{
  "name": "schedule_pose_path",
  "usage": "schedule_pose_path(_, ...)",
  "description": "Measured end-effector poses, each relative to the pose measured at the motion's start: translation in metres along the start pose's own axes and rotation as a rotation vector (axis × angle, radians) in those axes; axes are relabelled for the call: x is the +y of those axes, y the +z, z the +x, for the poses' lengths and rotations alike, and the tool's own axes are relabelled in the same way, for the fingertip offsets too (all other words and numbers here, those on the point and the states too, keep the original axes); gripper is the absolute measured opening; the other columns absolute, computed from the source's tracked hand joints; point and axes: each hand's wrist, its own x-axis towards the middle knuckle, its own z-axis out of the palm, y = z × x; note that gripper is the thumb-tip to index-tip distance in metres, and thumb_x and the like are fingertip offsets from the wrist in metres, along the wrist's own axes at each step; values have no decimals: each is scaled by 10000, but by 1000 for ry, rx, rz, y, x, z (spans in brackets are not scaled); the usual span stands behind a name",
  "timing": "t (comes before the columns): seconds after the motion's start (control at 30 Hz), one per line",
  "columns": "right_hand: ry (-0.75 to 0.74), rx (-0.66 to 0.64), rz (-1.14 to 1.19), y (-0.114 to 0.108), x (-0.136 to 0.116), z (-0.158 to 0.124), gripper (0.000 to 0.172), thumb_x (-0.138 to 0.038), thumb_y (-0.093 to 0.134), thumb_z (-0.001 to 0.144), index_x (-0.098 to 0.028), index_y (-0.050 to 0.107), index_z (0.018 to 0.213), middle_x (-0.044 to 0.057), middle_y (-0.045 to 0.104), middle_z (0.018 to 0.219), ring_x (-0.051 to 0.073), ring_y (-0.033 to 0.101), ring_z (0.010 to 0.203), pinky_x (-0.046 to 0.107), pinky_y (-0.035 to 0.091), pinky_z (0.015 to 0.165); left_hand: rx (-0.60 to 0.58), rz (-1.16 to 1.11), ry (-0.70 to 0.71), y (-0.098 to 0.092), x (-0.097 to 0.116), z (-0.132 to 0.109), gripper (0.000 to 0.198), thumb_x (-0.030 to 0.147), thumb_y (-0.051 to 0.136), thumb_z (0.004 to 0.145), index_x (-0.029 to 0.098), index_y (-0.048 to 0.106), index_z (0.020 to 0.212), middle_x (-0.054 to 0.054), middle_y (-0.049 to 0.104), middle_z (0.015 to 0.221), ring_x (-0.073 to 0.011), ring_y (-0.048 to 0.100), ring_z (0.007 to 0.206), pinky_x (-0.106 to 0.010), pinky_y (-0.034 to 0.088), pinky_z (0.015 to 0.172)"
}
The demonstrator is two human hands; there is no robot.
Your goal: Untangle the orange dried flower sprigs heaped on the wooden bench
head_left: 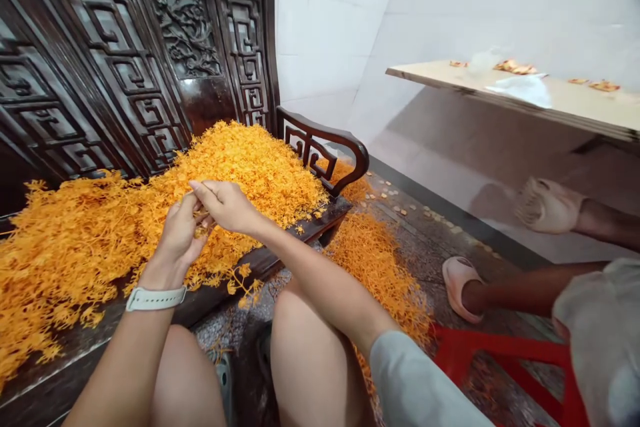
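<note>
My left hand point(181, 230), with a pale watch band on its wrist, is raised over the front of a carved dark wooden bench point(295, 240). My right hand point(227, 205) meets it there, thumb and fingers pinched together against the left fingertips. Both hands are closed, and whatever lies between the fingers is hidden. Behind and around them a large heap of orange artificial flower sprigs point(255, 167) covers the bench seat. A loose branching sprig point(245, 287) hangs below the hands at the seat's front edge.
More orange strands point(375, 260) are piled on the floor right of my knees. A red stool point(500, 350) stands beside another person's legs and pink slippers point(463, 287). A wall shelf point(440, 73) holds small pieces and a white plastic bag point(523, 89). The bench armrest point(325, 137) rises beyond the heap.
</note>
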Motion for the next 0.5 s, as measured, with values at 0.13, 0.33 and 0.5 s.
schedule_pose_path(0.13, 113, 109, 353, -8, -4, -1, 570, -761, 521, 970, -237, 391, 788, -90, 408, 589, 54, 343, 434, 212, 313, 432, -146, -138, -47, -12, 11, 0, 428, 292, 704, 939, 206, 429, 623, 84, 323, 493, -48, 277, 387, -175, 317, 399)
schedule_pose_path(0.33, 82, -243, 352, -50, -57, -26, 598, -740, 627, 923, -243, 383, 697, -95, 316, 553, 49, 231, 445, 228, 204, 425, -105, -308, 98, -39, 35, 12, 496, 388, 706, 980, 207, 387, 647, 89, 293, 500, -50, 288, 413, -174, 353, 456)
schedule_pose_path(0.5, -97, -99, 114, -80, -57, 3, 787, -983, 482, 775, -228, 658, 913, 46, 639, 739, 123, 503, 577, 286, 455, 535, -36, -309, -13, -40, 26, 16, 402, 470, 720, 943, 213, 517, 710, 52, 435, 563, -75, 465, 492, -198, 461, 531)
